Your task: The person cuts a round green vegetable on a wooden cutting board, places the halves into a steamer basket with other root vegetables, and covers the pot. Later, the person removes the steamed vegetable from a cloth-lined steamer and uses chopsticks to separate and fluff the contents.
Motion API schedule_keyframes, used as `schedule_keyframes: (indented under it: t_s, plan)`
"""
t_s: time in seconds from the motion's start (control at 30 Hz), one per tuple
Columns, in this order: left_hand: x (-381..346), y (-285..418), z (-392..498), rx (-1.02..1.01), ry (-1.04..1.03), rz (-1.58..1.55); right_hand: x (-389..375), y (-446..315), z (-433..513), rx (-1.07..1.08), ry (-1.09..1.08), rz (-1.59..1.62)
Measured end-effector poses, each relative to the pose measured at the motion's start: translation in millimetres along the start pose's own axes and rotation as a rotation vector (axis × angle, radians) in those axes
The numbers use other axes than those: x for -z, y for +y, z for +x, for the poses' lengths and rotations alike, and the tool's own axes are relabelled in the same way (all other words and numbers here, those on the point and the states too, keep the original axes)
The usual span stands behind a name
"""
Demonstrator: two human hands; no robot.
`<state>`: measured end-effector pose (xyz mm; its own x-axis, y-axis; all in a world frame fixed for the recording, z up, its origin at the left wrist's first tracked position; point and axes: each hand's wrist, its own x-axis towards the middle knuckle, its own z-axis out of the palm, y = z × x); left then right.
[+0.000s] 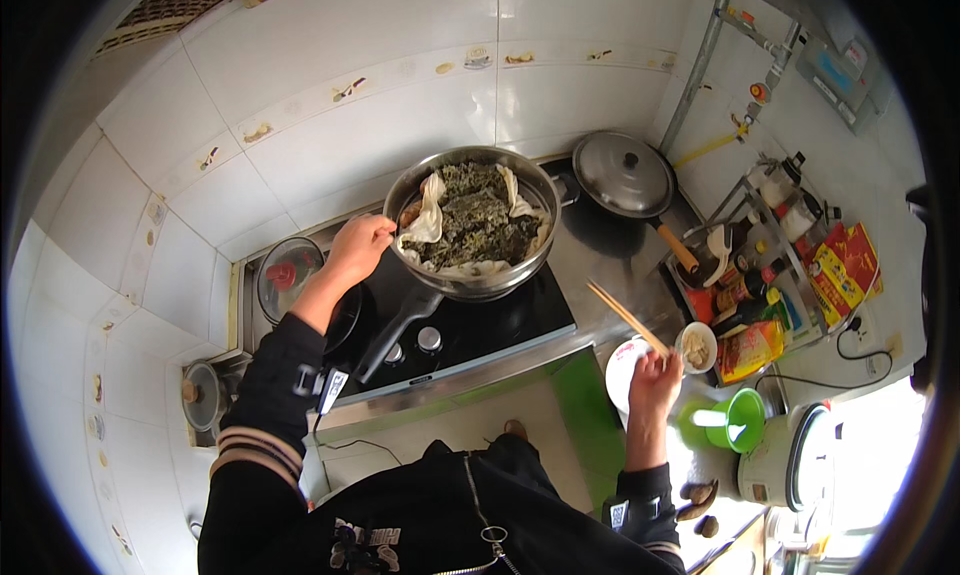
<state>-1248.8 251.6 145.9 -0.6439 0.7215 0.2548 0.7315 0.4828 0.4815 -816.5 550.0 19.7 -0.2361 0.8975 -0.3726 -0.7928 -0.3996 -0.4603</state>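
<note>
My left hand is closed at the left side of a metal steamer; whatever handle it grips there is hidden. Inside the steamer, a pale steaming cloth lies under and around a mass of dark green, leafy-looking food. A brownish piece of food sits by the cloth at the left rim. In my right hand is a pair of wooden chopsticks, tips pointing up and left towards the stove. Close by this hand are a small white bowl of pale food and a larger white bowl, partly covered.
Below the steamer, a long black pan handle crosses the black gas stove. A lidded wok stands right; a glass lid lies left. Seasoning bottles fill a metal rack. A green cup and rice cooker stand lower right.
</note>
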Motion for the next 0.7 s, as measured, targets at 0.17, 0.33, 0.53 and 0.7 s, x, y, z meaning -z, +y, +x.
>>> schedule_keyframes:
  t_s: [0.17,0.33,0.53,0.7]
  plan:
    - [-43,-10,76,0.117,0.032,0.244,-173,41,0,0.353,-0.658,-0.585]
    - [-69,-12,119,0.257,-0.185,0.550,-237,78,5,0.548,-1.071,-1.023]
    - [-89,-9,130,0.371,-0.255,0.541,-235,83,30,0.632,-1.289,-1.125]
    - [-88,-7,138,0.472,-0.353,0.552,-217,74,45,0.212,-1.036,-1.030]
